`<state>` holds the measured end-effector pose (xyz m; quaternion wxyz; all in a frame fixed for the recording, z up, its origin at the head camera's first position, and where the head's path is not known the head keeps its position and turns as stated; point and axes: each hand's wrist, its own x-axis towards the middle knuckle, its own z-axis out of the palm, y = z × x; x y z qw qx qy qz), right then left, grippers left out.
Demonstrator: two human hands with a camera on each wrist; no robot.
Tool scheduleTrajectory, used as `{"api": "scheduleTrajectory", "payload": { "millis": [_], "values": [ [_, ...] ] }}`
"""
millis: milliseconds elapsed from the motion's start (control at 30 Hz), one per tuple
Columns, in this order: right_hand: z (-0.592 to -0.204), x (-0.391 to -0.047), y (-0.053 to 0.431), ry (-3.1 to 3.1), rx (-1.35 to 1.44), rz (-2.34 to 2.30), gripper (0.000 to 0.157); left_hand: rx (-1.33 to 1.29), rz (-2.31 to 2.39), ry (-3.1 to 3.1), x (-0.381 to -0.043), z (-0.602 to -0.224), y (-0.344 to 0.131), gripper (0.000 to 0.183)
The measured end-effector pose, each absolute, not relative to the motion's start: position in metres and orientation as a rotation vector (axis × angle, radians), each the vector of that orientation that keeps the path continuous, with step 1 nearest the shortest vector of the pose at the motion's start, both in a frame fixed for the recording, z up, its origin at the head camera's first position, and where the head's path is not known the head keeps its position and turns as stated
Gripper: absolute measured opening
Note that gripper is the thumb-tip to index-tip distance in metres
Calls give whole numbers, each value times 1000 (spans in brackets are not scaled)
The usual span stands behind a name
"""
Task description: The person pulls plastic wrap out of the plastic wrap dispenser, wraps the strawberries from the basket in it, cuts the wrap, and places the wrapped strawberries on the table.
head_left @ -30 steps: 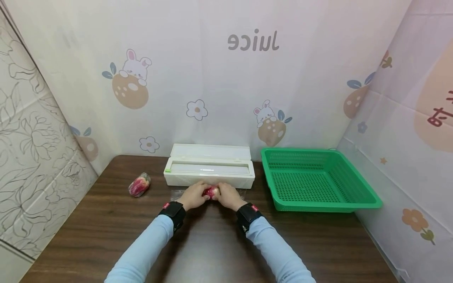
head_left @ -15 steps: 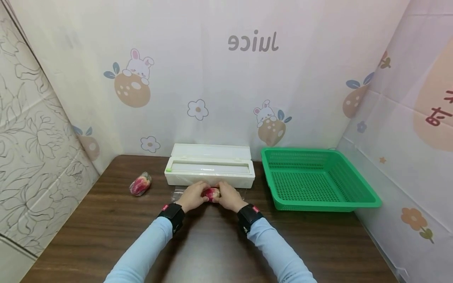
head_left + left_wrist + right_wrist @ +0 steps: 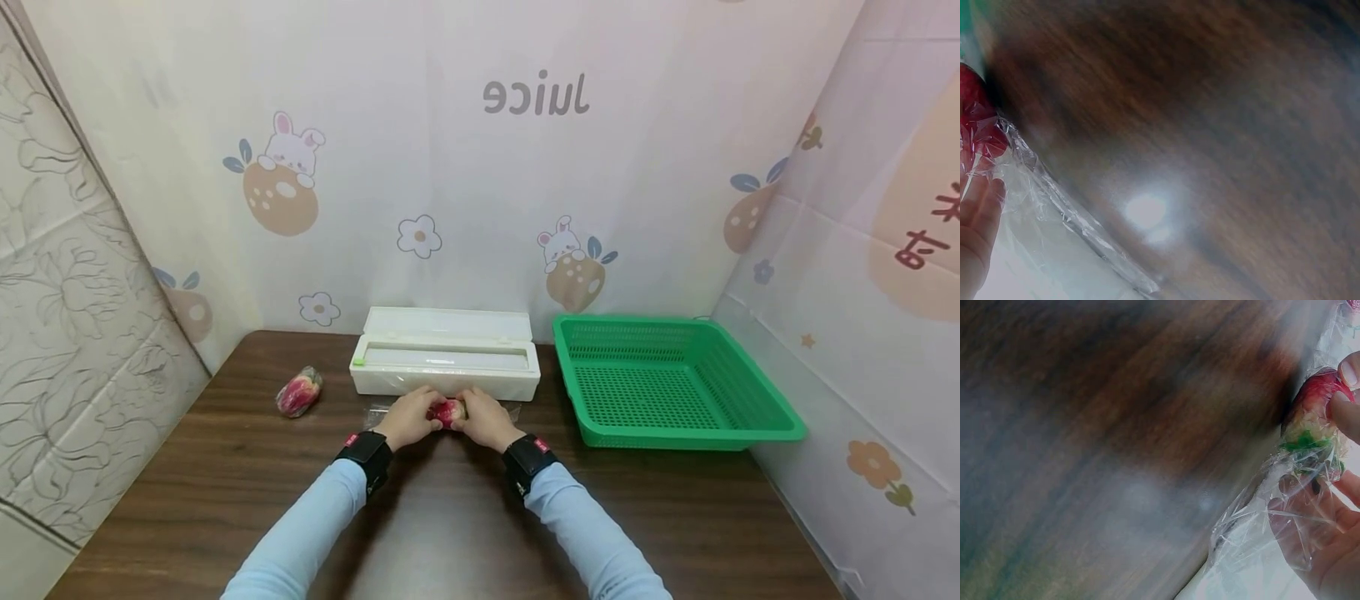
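Between my two hands, just in front of the white film box, is a red and yellow fruit [image 3: 450,412] with a touch of green at one end. My left hand [image 3: 410,417] holds its left side, fingers bent over it, and my right hand [image 3: 489,418] holds the right side. Clear cling film [image 3: 1079,215] clings to the fruit and stretches out along the table edge of the left wrist view. Crumpled film [image 3: 1254,515] also covers fingers in the right wrist view. The underside of the fruit is hidden.
A white cling film dispenser [image 3: 480,385] stands behind the hands with its lid up. One film-wrapped red and yellow fruit [image 3: 299,392] lies at the left. At the right stands a green plastic basket [image 3: 690,439], on the brown wooden table [image 3: 225,500] against the patterned curtain.
The fruit has turned slightly between the fingers, showing more of its red side than a second ago. Both hands stay nearly in place; the head view shifts a little.
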<state>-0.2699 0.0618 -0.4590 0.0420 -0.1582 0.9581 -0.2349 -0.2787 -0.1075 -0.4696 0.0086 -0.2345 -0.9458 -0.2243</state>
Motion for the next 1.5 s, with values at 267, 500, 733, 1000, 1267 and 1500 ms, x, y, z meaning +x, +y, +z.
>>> {"api": "scheduleTrajectory", "payload": {
  "millis": [267, 500, 733, 1000, 1267, 1500],
  "values": [
    [-463, -268, 63, 2982, -527, -731, 42, -713, -733, -2938, -274, -470, -107, 31],
    [-463, -268, 62, 3002, -531, -748, 39, -692, -773, -2910, -275, -472, -105, 25],
    [-467, -269, 65, 3057, -677, -631, 50, -704, -738, -2924, -278, -474, -105, 33],
    [-467, -271, 66, 3059, -685, -605, 37, -693, -729, -2947, -278, -476, -103, 51],
    [-463, -275, 68, 2942, -646, -675, 43, -690, -745, -2885, -279, -476, -105, 40],
    [-467, -273, 71, 2942, -619, -810, 45, -720, -718, -2895, -282, -476, -104, 39]
  ]
}}
